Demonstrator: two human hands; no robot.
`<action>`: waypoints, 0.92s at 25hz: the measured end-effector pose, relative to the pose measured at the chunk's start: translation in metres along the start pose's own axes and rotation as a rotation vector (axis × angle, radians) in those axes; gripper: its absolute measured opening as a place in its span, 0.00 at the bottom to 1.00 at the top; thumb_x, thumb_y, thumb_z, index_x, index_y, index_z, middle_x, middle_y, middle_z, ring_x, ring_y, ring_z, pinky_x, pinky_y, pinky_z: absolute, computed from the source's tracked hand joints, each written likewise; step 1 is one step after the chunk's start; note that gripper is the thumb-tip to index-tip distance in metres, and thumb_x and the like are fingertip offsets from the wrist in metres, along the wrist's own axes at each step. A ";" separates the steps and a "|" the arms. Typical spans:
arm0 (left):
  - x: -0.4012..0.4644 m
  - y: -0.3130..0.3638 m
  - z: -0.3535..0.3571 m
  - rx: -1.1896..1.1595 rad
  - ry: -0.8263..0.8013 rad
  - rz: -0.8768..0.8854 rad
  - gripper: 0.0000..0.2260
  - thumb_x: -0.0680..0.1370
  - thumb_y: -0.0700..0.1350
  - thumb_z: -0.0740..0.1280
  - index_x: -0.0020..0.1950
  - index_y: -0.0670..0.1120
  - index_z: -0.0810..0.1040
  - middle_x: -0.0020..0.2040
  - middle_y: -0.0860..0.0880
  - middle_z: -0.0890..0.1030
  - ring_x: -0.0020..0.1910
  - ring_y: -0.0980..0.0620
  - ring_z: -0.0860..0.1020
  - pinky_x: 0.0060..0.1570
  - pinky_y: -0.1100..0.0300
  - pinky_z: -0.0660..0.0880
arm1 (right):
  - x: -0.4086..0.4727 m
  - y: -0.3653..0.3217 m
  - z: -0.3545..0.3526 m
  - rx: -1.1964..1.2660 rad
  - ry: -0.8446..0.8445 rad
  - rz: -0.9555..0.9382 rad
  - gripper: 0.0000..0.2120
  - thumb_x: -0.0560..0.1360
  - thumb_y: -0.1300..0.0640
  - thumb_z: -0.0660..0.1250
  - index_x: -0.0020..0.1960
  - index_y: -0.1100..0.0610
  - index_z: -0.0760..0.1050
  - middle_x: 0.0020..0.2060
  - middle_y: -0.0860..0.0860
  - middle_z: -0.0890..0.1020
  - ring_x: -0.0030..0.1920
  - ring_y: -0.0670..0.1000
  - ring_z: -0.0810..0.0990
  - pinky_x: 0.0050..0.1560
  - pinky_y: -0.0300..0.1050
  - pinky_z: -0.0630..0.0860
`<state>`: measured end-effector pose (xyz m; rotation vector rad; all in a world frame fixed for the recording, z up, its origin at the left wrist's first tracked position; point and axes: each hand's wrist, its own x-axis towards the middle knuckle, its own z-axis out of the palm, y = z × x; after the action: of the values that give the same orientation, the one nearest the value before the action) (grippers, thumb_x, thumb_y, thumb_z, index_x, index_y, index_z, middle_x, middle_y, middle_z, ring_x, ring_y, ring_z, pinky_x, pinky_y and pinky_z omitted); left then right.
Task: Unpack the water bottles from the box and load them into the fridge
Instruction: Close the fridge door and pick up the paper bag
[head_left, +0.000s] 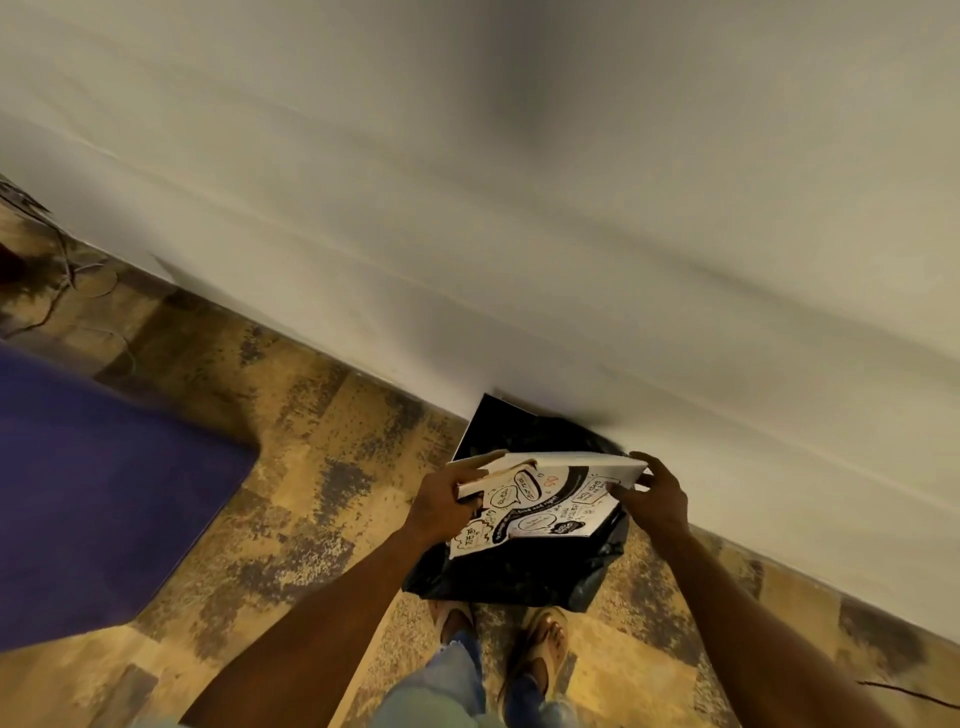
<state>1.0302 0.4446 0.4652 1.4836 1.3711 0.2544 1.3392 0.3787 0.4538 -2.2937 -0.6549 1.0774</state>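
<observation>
A flattened white cardboard box with black cartoon print (540, 499) is held over a bin lined with a black plastic bag (519, 571), which stands on the mottled brown-and-tan floor (311, 441) against the white wall (519, 208). The left hand (447, 499) grips the box's edge at 9 o'clock, fingers curled round it; the right hand (649, 493) pinches the corner at 3 o'clock. A purple mat (93, 493) lies well apart at 9 o'clock. Sandalled feet (540, 649) stand at 6 o'clock.
</observation>
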 end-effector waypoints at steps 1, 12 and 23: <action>0.005 -0.007 0.003 0.025 -0.003 0.013 0.19 0.73 0.28 0.69 0.61 0.44 0.83 0.55 0.59 0.80 0.47 0.65 0.81 0.42 0.75 0.75 | 0.004 0.007 0.003 0.077 -0.018 0.063 0.31 0.67 0.57 0.81 0.67 0.51 0.76 0.53 0.56 0.84 0.50 0.56 0.83 0.48 0.46 0.79; 0.018 -0.017 0.073 0.226 -0.238 0.129 0.21 0.74 0.53 0.69 0.65 0.48 0.82 0.56 0.51 0.85 0.50 0.53 0.83 0.52 0.56 0.80 | 0.021 0.052 -0.012 -0.031 0.007 0.160 0.34 0.61 0.25 0.73 0.55 0.48 0.70 0.43 0.57 0.84 0.41 0.57 0.86 0.45 0.59 0.84; 0.027 -0.011 0.110 0.293 0.058 0.167 0.15 0.74 0.47 0.72 0.61 0.54 0.83 0.52 0.54 0.85 0.49 0.52 0.81 0.45 0.61 0.79 | 0.018 0.049 -0.020 -0.052 0.172 -0.103 0.25 0.70 0.39 0.74 0.57 0.55 0.73 0.40 0.53 0.82 0.36 0.46 0.79 0.35 0.33 0.69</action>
<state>1.1127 0.4065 0.3970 1.8512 1.3748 0.2087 1.3756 0.3485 0.4239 -2.3372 -0.7301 0.8144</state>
